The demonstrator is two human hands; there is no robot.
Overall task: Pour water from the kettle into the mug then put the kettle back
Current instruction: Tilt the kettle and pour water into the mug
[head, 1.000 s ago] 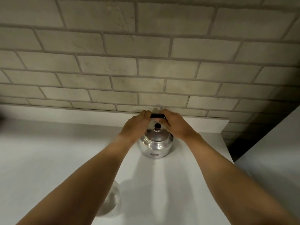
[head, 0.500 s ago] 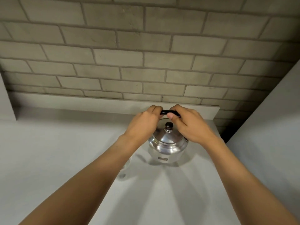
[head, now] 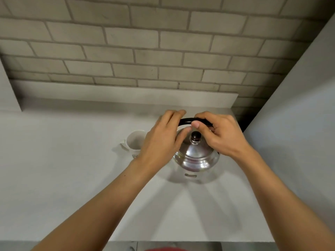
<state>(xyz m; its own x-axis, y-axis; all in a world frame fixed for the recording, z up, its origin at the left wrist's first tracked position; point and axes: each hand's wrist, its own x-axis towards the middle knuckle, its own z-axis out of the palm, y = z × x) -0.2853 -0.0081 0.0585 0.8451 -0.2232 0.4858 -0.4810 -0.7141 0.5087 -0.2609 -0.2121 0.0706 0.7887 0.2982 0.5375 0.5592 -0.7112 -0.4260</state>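
A shiny steel kettle (head: 196,158) with a black knob on its lid hangs just above the white counter (head: 72,178), its shadow below it. Its black handle (head: 186,121) arches over the lid. My left hand (head: 161,142) curls around the handle's left end and my right hand (head: 219,134) grips its right end. A white mug (head: 135,142) stands upright on the counter just left of the kettle, partly hidden behind my left hand; its handle points left.
A pale brick wall (head: 145,51) with a low white upstand closes the back. A grey panel (head: 299,124) rises on the right, with a dark gap at the counter's far right corner. The counter's front edge runs along the bottom.
The kettle has come toward me and lifted slightly off the counter, both hands staying on its handle. The view has tilted, and the mug now shows left of the kettle.
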